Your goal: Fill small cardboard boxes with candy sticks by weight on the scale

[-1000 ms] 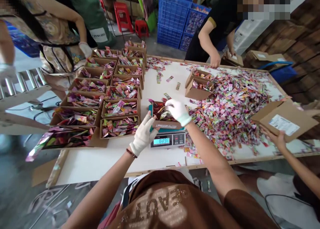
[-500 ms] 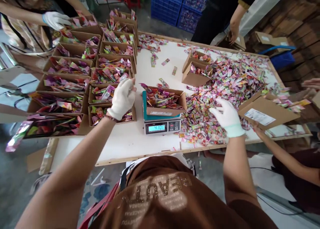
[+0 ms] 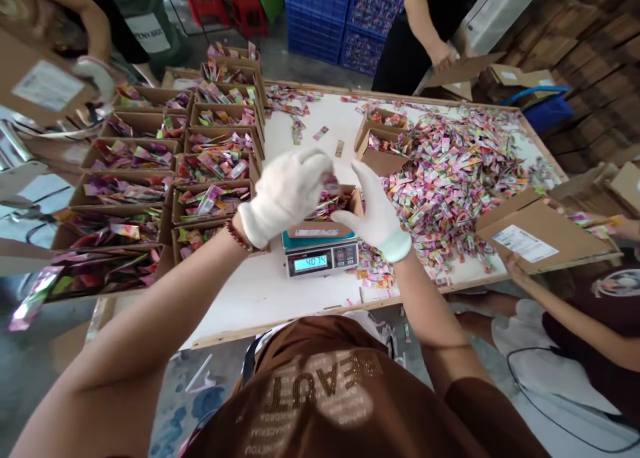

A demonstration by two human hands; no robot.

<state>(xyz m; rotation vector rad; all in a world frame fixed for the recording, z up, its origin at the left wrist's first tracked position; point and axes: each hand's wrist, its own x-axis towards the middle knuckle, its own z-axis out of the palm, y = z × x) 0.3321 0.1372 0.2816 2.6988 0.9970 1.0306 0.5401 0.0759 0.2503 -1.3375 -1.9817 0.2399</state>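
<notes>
A cardboard box [image 3: 320,229] full of small, shiny, colourful packets sits on a digital scale [image 3: 321,259] with a lit blue display. Above the box's left side is my left hand [image 3: 290,188] in a white glove, its fingers curled downward. Something purplish shows at its fingertips, seemingly packets, though blur hides the detail. My right hand [image 3: 373,211], also gloved, is at the box's right end, thumb and fingers apart with nothing visible between them. Both hands partly cover the box's contents. To the right spreads a large heap of loose packets [image 3: 450,178].
Rows of filled boxes [image 3: 215,201] stand left on the white table [image 3: 240,298]. Two smaller filled boxes [image 3: 383,153] stand behind the scale. Co-workers at left, back and right handle cardboard boxes, one tilted box [image 3: 530,235] at the right edge. Blue crates [image 3: 320,25] are stacked behind.
My left hand has moved right, over the box on the scale; my right hand has moved left from the heap to the box. The display reading has dropped. The left co-worker has lifted a box.
</notes>
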